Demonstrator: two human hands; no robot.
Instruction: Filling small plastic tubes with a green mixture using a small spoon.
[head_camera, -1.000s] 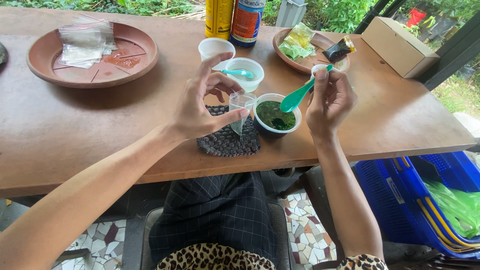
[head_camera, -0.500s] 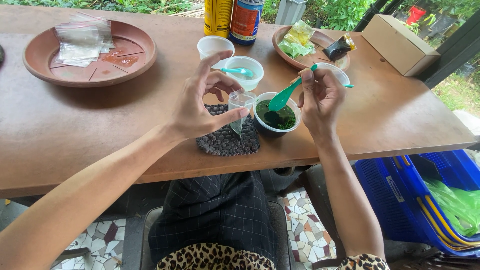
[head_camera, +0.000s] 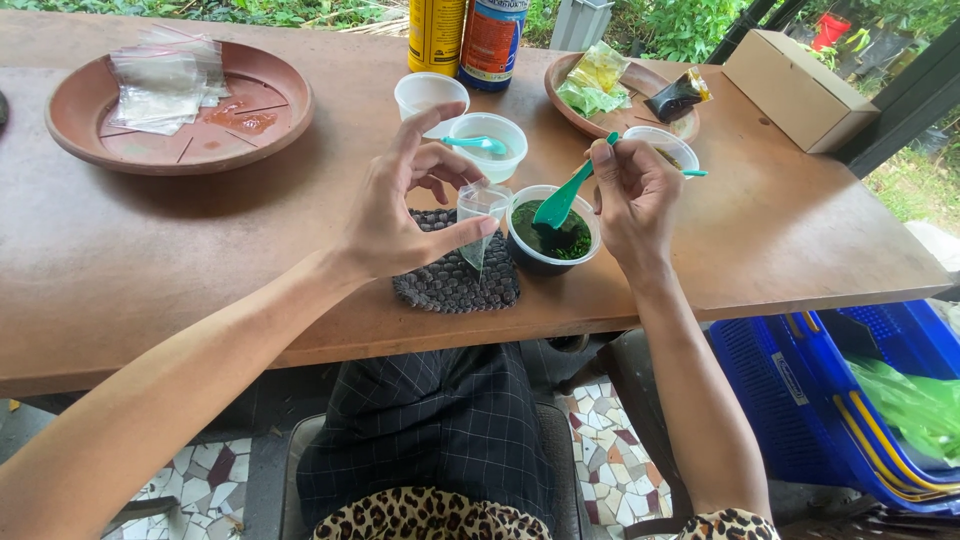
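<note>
So we've got our left hand (head_camera: 400, 205) up over the brown table (head_camera: 200, 260), pinching a small clear plastic bag (head_camera: 480, 222) by its top edge between thumb and a fingertip, with the other fingers fanned out wide above it. The bag hangs point down, just over the dark woven mat (head_camera: 455, 285) and right beside the little tub of dark green stuff (head_camera: 552, 232).

Our right hand (head_camera: 632, 195) has its fingers closed tight on the handle of a teal plastic spoon (head_camera: 562, 198), and the spoon's bowl is tilted down into that green tub, touching the contents as far as we can tell.

Behind the tub there's a clear cup with another teal spoon (head_camera: 478, 144) lying in it, plus an empty white cup (head_camera: 430, 95) just behind that. Another small cup (head_camera: 665, 145) peeks out behind our right hand.

Further back: two tall bottles, a yellow one (head_camera: 436, 35) and a blue and red one (head_camera: 493, 40), a brown dish with green and dark packets (head_camera: 620, 85), and a cardboard box (head_camera: 795, 90) off to the right. Far left sits a big brown dish (head_camera: 180, 105) holding a stack of clear bags. A blue crate (head_camera: 800, 380) sits down on the floor to the right.
</note>
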